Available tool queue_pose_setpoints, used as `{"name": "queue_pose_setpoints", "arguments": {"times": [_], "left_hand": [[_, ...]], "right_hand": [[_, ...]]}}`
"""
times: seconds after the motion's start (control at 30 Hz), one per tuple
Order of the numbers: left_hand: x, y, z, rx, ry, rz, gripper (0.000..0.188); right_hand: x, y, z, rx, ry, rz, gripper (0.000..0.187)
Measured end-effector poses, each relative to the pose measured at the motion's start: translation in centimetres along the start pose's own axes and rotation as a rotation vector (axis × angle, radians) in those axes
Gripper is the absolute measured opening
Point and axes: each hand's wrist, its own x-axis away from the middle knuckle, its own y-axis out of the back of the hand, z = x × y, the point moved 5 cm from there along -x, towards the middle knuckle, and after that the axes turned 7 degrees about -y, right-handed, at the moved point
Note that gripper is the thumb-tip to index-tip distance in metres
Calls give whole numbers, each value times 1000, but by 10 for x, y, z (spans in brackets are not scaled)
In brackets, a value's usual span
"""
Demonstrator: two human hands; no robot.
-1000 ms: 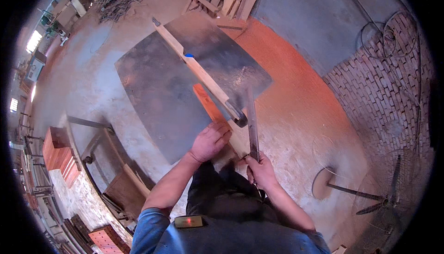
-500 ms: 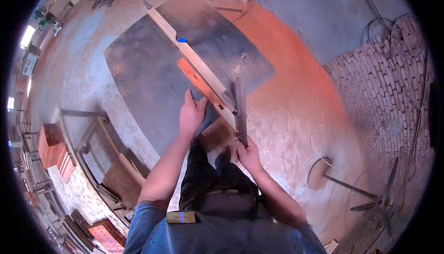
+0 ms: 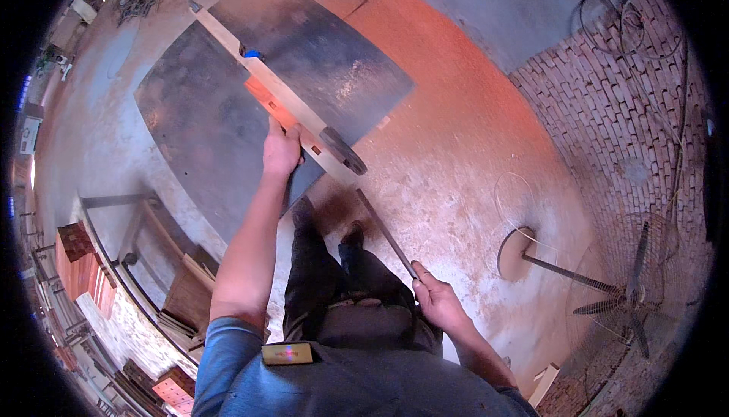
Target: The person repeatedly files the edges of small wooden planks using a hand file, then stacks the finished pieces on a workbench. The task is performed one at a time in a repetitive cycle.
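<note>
My left hand (image 3: 283, 148) is closed on a wooden piece (image 3: 267, 95) with rectangular slots, orange at its far end and paler near me. Alongside it runs a long pale wooden bar (image 3: 292, 97) with a blue part (image 3: 253, 55) partway along. A dark rounded part (image 3: 343, 151) sits at the bar's near end. How the bar and the wooden piece meet is unclear. Lower right, my right hand (image 3: 439, 303) pinches the near end of a thin dark strip (image 3: 386, 229). The strip points up and left, its tip close to the wooden piece's near end.
A dark sheet (image 3: 197, 106) lies on the dusty floor beneath the work. To the right are a standing fan (image 3: 624, 299) with a round base (image 3: 516, 253) and stacked bricks (image 3: 607, 98). At left stands a rack (image 3: 152, 227) beside reddish wood blocks (image 3: 80, 265).
My right hand has drawn back toward me and right with the dark strip, away from the bar. The wooden piece, bar and my left hand have shifted left in view.
</note>
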Motion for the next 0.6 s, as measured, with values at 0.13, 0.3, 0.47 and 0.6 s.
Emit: {"name": "queue_pose_setpoints", "arguments": {"times": [0.13, 0.3, 0.47, 0.6], "left_hand": [[-3, -3, 9, -18, 12, 4, 37], [5, -1, -10, -11, 51, 6, 37], [-8, -2, 11, -110, 6, -7, 44], [-21, 9, -1, -119, 63, 30, 57]], "right_hand": [[-5, 4, 10, 53, -25, 22, 46], [-22, -2, 16, 38, 181, -76, 44], [-24, 2, 27, 151, 71, -62, 43], [-37, -5, 39, 234, 85, -84, 44]]}}
